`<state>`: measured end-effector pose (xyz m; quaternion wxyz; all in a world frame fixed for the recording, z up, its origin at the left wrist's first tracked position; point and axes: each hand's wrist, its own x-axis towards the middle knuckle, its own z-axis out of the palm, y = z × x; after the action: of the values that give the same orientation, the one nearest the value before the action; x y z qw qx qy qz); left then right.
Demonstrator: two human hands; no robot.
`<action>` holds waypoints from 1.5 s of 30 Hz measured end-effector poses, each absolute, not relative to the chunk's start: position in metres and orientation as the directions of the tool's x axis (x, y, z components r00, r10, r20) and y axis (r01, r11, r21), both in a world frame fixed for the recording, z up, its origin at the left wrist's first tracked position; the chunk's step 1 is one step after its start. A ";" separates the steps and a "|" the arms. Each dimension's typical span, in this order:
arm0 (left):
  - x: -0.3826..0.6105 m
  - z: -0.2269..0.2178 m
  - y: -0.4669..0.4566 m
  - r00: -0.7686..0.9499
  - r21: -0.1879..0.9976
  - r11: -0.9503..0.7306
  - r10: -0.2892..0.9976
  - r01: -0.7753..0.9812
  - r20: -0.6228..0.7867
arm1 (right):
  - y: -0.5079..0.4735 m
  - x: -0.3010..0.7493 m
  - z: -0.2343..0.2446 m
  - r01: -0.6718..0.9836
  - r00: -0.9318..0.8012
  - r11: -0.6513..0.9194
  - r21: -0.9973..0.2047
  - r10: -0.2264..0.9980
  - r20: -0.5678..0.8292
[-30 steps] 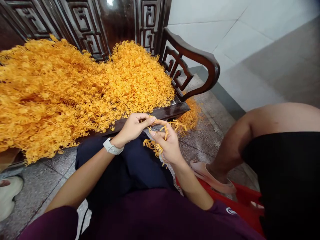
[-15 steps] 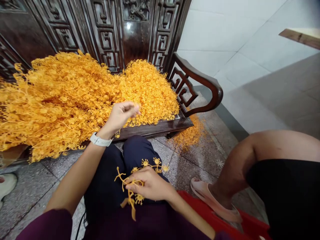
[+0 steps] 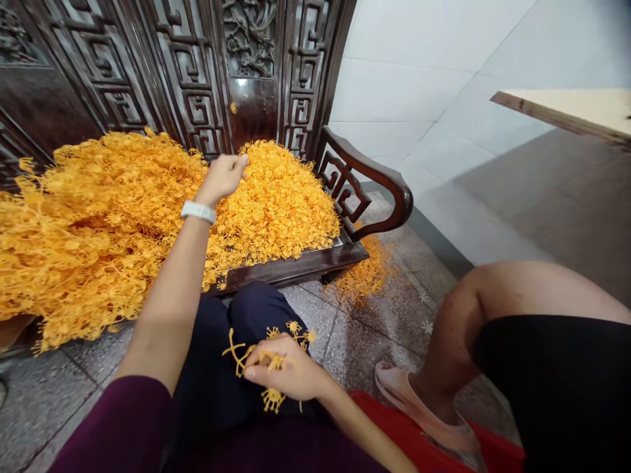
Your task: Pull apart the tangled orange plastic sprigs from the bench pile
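Observation:
My left hand [image 3: 225,176], with a white watch [image 3: 198,211] on its wrist, is raised over the right-hand heap of small orange-yellow plastic flower pieces [image 3: 283,203]. Its fingers are curled together and I see nothing in them. A small yellow flower piece [image 3: 233,107] appears in the air in front of the bench back. Over my lap, my right hand [image 3: 283,368] is closed around yellow plastic sprues. Their bare stems [image 3: 235,355] stick out on the left, and flower pieces [image 3: 294,327] still attached show above and below the hand.
A bigger heap of branching yellow plastic sprues [image 3: 98,223] covers the left of the dark carved wooden bench [image 3: 296,266]. Orange scraps [image 3: 367,272] lie on the floor below the armrest [image 3: 389,190]. Another person's leg [image 3: 453,328] and a red object [image 3: 379,420] are at right.
My left hand has moved up and left over the heap, and the piece at its fingertips is gone from them. My right hand still grips the sprues. The view has shifted slightly.

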<state>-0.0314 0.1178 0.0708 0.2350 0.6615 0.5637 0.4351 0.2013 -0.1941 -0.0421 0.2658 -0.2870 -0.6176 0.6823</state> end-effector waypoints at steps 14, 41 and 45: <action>0.060 0.027 -0.044 0.531 0.984 0.047 0.846 -0.172 0.052 | -0.083 0.229 0.040 -0.214 -0.109 0.178 -0.960 0.973 0.204; 0.029 0.026 -0.053 0.133 0.967 -0.247 0.958 -0.058 0.253 | -0.075 0.227 0.019 -0.053 -0.214 0.072 -0.996 0.974 0.081; 0.027 0.024 -0.049 0.057 0.943 -0.325 0.943 -0.067 0.329 | -0.078 0.231 0.014 -0.219 -0.292 0.060 -0.974 0.948 0.124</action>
<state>0.0267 -0.0495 0.0236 0.4406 0.5782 0.3786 0.5730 0.2305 -0.0779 0.0142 0.4894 -0.3384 -0.5389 0.5963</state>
